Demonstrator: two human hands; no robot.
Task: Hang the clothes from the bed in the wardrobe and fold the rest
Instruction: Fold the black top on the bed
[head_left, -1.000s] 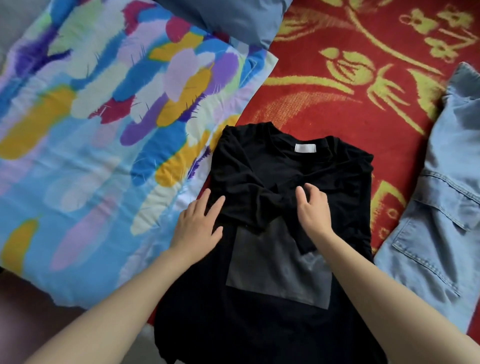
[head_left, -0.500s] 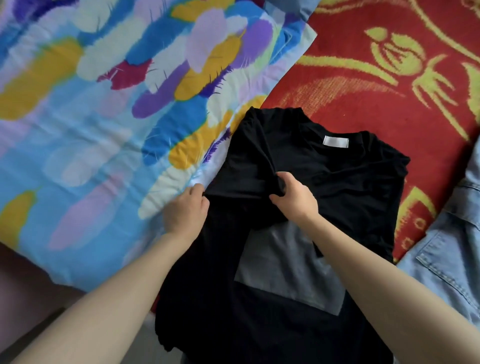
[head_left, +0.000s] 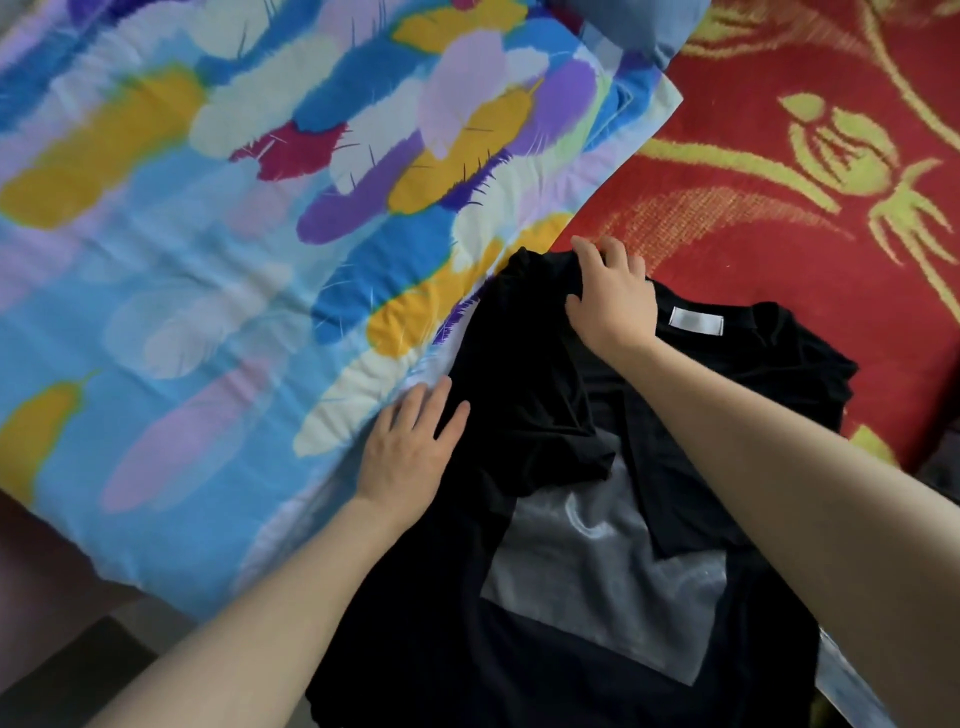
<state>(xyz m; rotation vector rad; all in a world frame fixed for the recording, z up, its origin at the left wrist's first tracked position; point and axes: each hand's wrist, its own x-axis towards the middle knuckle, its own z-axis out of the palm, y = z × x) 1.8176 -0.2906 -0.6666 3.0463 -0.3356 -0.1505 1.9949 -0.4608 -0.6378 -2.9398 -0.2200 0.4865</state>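
Note:
A black T-shirt (head_left: 540, 649) with a grey square print (head_left: 597, 582) and a white neck label (head_left: 695, 326) lies flat on the bed, its left sleeve folded in over the chest. My left hand (head_left: 410, 457) rests flat, fingers straight, on the shirt's left edge where it meets the quilt. My right hand (head_left: 613, 306) sits on the shirt's left shoulder, fingers curled over the top edge of the fabric and thumb pressing into it.
A quilt with a colourful feather print (head_left: 218, 270) covers the bed's left side, touching the shirt. A red blanket with yellow patterns (head_left: 779, 208) lies under and beyond the shirt. A blue pillow corner (head_left: 644, 26) shows at the top. Pale denim (head_left: 852, 686) peeks out at lower right.
My right hand let go of the folded sleeve at mid-chest and moved up to the shoulder. My left hand uncurled and now lies flat. The view shifted right and down.

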